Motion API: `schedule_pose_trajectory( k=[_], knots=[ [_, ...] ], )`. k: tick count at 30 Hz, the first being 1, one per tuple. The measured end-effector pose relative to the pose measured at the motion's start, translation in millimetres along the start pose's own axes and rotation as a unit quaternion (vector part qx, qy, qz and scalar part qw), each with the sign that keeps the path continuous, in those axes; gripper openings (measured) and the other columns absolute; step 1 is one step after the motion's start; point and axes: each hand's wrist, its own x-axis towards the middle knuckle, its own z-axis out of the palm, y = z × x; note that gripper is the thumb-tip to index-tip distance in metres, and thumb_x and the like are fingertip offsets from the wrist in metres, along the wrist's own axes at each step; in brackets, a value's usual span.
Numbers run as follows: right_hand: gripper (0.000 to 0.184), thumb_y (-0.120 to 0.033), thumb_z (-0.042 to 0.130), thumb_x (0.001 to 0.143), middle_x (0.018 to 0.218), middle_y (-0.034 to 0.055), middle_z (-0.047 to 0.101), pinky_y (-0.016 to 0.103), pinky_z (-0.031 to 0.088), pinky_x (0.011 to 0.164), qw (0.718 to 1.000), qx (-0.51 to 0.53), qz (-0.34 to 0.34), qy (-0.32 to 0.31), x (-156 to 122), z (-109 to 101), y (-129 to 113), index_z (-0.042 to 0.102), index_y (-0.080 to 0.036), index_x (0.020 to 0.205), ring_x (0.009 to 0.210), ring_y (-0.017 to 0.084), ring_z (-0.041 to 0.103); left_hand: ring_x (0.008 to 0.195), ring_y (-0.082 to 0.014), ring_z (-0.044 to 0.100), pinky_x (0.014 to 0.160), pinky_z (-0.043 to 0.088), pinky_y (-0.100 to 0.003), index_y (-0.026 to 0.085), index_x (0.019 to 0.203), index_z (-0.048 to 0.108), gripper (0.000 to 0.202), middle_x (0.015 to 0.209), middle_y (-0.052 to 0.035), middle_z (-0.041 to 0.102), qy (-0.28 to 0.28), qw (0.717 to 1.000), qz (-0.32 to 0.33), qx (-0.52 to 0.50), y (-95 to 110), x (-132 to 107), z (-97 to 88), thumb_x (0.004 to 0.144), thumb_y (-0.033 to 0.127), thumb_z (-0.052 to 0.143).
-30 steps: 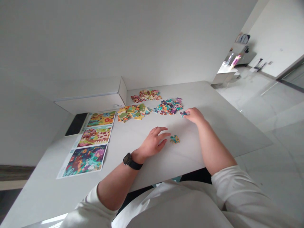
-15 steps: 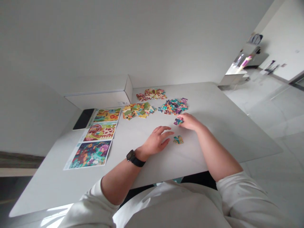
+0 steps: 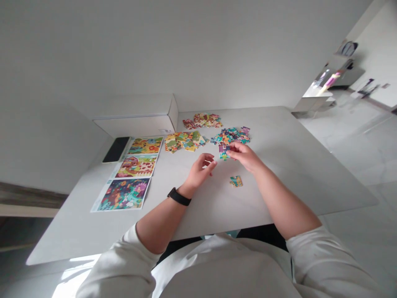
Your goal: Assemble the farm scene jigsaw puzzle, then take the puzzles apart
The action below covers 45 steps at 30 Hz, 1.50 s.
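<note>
My right hand (image 3: 243,154) is raised a little over the white table (image 3: 294,165) and pinches a purple and teal puzzle piece (image 3: 223,151) at its fingertips. My left hand (image 3: 200,169), with a black watch on its wrist, hovers just left of that piece with its fingers curled and nothing in them. A lone teal and orange piece (image 3: 236,181) lies on the table below my right hand. Just beyond my right hand lies the blue and purple pile of pieces (image 3: 231,135).
A yellow-green pile (image 3: 184,142) and a red-brown pile (image 3: 202,120) lie further back. Three picture cards (image 3: 134,171) lie in a column at the left, beside a black phone (image 3: 116,149) and a white box (image 3: 136,118) against the wall. Open floor lies to the right.
My right hand drew back from the blue pile with a piece and brought it left toward my left hand. My left hand lifted off the table and its fingers curled.
</note>
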Motion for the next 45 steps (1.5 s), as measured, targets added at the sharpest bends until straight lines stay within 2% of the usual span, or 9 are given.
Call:
schedule_pose_trajectory(
  k=[3,6,17,26,30,33,37,40,45],
  knots=[
    [0.049,-0.062,0.083,0.073,0.079,-0.0025,0.063,0.028,0.041,0.065,1.000,0.011,0.009,-0.022,-1,16,2,0.068,-0.022,0.099,0.071,0.015,0.054,0.075,-0.0142,0.064,0.050,0.055,-0.019,0.018,0.099,0.066,0.058,0.084,-0.0021,0.063,-0.016,0.996,-0.050,-0.072,2,3,0.2,0.085,0.072,0.080],
    [0.053,-0.065,0.083,0.072,0.077,-0.0027,0.063,0.028,0.041,0.065,0.999,0.010,0.016,-0.038,0,23,6,0.068,-0.022,0.098,0.070,0.015,0.054,0.064,-0.0111,0.060,0.047,0.053,-0.019,0.018,0.092,0.066,0.061,0.076,-0.0001,0.062,-0.017,0.994,-0.071,-0.083,2,3,1.4,0.079,0.074,0.084],
    [0.050,-0.074,0.070,0.082,0.078,0.0004,0.065,0.030,0.045,0.067,0.999,-0.048,0.023,-0.006,2,18,12,0.066,-0.025,0.089,0.076,0.019,0.061,0.056,-0.0092,0.055,0.042,0.051,-0.020,0.017,0.087,0.069,0.063,0.074,-0.0004,0.064,-0.008,0.994,-0.084,-0.068,2,3,3.2,0.074,0.076,0.086],
    [0.046,-0.068,0.072,0.083,0.088,0.0018,0.070,0.029,0.047,0.068,0.997,-0.061,0.028,-0.025,0,16,8,0.067,-0.025,0.099,0.082,0.019,0.064,0.054,-0.0097,0.055,0.044,0.053,-0.021,0.017,0.086,0.071,0.060,0.070,-0.0003,0.063,0.001,0.996,-0.081,-0.045,-3,3,3.6,0.076,0.074,0.086],
    [0.043,-0.055,0.081,0.079,0.091,0.0019,0.071,0.030,0.050,0.073,0.997,-0.054,-0.001,-0.055,0,8,6,0.068,-0.023,0.104,0.081,0.018,0.064,0.052,-0.0105,0.054,0.046,0.053,-0.023,0.017,0.087,0.071,0.058,0.068,0.0001,0.062,-0.007,0.997,-0.074,-0.002,-4,2,4.0,0.080,0.074,0.082],
    [0.036,-0.048,0.083,0.078,0.088,0.0014,0.070,0.031,0.051,0.078,0.995,-0.065,-0.003,-0.077,0,-10,2,0.068,-0.022,0.098,0.083,0.018,0.064,0.058,-0.0121,0.058,0.050,0.052,-0.023,0.018,0.093,0.072,0.052,0.074,-0.0015,0.066,-0.019,0.997,-0.035,0.062,-1,0,4.1,0.091,0.070,0.072],
    [0.035,-0.043,0.086,0.074,0.084,0.0007,0.071,0.029,0.050,0.075,0.987,-0.087,0.052,-0.123,0,-39,2,0.067,-0.022,0.095,0.080,0.017,0.064,0.071,-0.0127,0.063,0.064,0.053,-0.024,0.020,0.097,0.072,0.031,0.090,-0.0036,0.072,-0.027,0.980,0.078,0.183,4,-6,3.7,0.100,0.050,0.067],
    [0.035,-0.040,0.088,0.071,0.081,-0.0002,0.071,0.028,0.047,0.072,0.975,-0.119,0.094,-0.165,-2,-51,5,0.067,-0.021,0.092,0.076,0.016,0.063,0.076,-0.0138,0.065,0.072,0.055,-0.027,0.020,0.104,0.075,0.021,0.098,-0.0054,0.072,-0.094,0.957,0.142,0.235,8,-11,4.9,0.103,0.038,0.063],
    [0.028,-0.035,0.086,0.072,0.076,-0.0026,0.069,0.027,0.042,0.067,0.947,-0.191,0.129,-0.225,-2,-49,9,0.069,-0.021,0.089,0.071,0.015,0.060,0.098,-0.0200,0.071,0.091,0.059,-0.034,0.023,0.116,0.077,0.020,0.113,-0.0087,0.073,-0.207,0.923,0.203,0.252,12,-16,10.2,0.105,0.031,0.062]
  ],
)
